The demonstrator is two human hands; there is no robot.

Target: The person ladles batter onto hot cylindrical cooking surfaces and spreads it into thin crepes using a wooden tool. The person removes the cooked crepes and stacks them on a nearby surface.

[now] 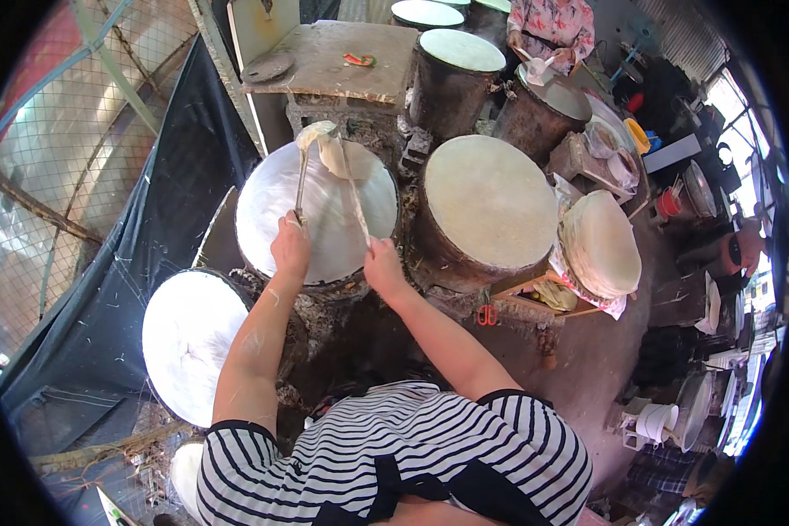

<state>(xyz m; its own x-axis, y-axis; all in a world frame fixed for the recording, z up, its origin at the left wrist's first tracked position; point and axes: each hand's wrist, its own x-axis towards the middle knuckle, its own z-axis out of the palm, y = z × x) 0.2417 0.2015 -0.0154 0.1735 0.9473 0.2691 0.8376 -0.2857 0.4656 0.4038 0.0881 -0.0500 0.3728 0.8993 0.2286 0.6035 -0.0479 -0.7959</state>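
My left hand [290, 250] is closed round the handle of a batter-coated ladle [314, 132], its head raised over the far edge of a big round griddle [263, 219]. In my right hand [384, 267] I grip a long thin stick [354, 193] that slants away to meet the ladle head. Beside the stick's far end is a pale, rounded, flat piece [331, 156]; whether it is fixed to the stick or hangs from it, I cannot tell. Whitish streaks swirl over the griddle's surface. Both hands are above the griddle's near half.
Right of it stands another drum stove with a pale round top [491, 202], then a stack of thin round sheets [600, 244]. A white disc [193, 342] is at lower left. A brick ledge [351, 61] rises behind. Another person [552, 31] works at a far drum. Dark sheeting [171, 184] hangs left.
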